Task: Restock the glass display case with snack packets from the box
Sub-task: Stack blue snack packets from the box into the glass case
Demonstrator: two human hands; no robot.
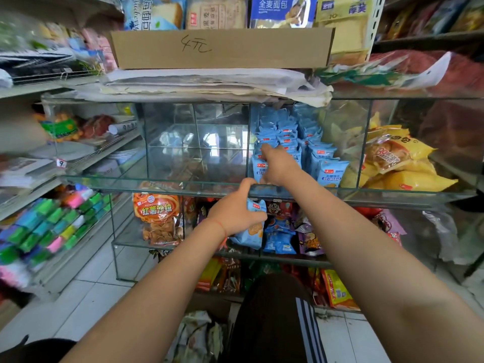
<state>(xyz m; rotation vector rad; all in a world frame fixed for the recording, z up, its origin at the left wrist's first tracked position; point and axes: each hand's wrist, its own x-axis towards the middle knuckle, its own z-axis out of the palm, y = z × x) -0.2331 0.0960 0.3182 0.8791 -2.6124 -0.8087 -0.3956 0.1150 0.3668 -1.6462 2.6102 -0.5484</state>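
The glass display case [162, 183] has several compartments. One middle compartment holds rows of upright blue snack packets [324, 166]. My right hand [277, 166] reaches over the front glass into that compartment, its fingers stretched against the blue packets at the left side. My left hand [235, 213] is just below the front glass edge and grips a blue snack packet [251, 235] that hangs down from it. The compartment to the left [196, 142] shows only bare glass. The box is not in view.
Yellow bread bags [403, 166] fill the compartment to the right. A cardboard sheet marked with a price [222, 48] lies on papers on top of the case. Orange chips [157, 218] and other snacks fill the lower glass shelf. Colourful packs [47, 226] line the left shelving.
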